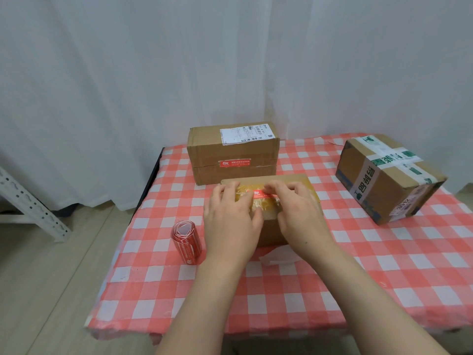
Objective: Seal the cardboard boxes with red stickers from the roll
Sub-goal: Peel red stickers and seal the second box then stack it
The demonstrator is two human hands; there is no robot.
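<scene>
Near box (284,179) sits mid-table; red sticker (259,194) lies along its top, long axis left to right, between both hands. Left hand (230,213) flat, fingers straight, pressing beside the sticker's left end; right hand (299,208) arched, fingertips pressing its right part (no pinch visible); roll (186,242) stands left of the box, nearer the left hand.
</scene>
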